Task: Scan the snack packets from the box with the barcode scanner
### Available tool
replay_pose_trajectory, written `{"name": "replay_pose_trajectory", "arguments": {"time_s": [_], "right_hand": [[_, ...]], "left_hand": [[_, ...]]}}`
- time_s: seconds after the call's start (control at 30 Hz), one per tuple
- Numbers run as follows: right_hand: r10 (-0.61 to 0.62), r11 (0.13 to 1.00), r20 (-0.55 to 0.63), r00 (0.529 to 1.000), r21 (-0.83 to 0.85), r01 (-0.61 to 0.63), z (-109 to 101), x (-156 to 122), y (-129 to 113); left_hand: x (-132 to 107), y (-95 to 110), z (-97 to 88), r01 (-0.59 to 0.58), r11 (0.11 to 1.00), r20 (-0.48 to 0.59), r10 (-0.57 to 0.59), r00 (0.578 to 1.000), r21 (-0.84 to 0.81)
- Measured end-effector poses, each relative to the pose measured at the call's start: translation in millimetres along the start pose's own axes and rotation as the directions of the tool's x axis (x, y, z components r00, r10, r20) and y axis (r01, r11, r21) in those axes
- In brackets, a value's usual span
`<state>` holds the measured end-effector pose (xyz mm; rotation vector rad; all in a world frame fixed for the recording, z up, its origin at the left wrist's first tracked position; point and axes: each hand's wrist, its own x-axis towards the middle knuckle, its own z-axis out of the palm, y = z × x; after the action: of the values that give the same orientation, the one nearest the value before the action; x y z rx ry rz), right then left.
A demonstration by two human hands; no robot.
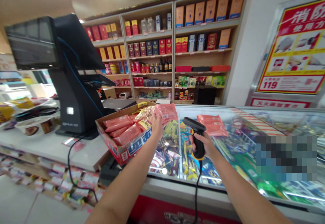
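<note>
My left hand [156,121] grips a pink-red plastic packet [166,113] whose barcode label faces me. In my right hand [200,144] is a black and yellow barcode scanner [195,125], its head tilted toward the left and its cable [196,193] hanging down. Just left of my left hand stands an open cardboard box [119,151], filled with similar red packets [128,134] and some yellow-gold ones [145,115]. Another red packet [212,125] lies on the glass freezer top, behind and right of the scanner; none of my fingers touch it.
A glass-topped freezer [182,180] full of wrapped ice creams spreads beneath my hands. To the left, a black checkout terminal [76,98] stands on a white counter [83,156], with a loose black cable [69,163]. Shelves [149,31] of boxed goods line the back wall.
</note>
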<state>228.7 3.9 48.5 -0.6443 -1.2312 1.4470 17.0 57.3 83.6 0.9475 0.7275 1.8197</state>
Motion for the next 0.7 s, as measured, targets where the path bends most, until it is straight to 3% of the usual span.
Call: {"name": "replay_pose_trajectory", "arguments": {"time_s": [0.07,0.17,0.43,0.7], "right_hand": [[0.012,0.999,0.034,0.999,-0.052,-0.01,0,-1,1],[0.04,0.987,0.083,0.996,-0.156,-0.027,0,0,3],[0.064,0.967,0.125,0.99,-0.252,-0.031,4,-2,2],[0.067,0.964,0.151,0.986,-0.264,-0.025,7,-3,0]], "left_hand": [[-7,-23,-1.6,0.032,0.999,0.02,-0.032,0.999,0.018],[-10,-39,-7.7,0.036,0.999,0.016,-0.037,0.999,0.04],[-11,-39,-11.6,0.073,0.991,-0.023,-0.071,0.997,0.112],[-11,-43,-10.3,0.077,0.997,-0.012,-0.077,0.997,0.023]]}}
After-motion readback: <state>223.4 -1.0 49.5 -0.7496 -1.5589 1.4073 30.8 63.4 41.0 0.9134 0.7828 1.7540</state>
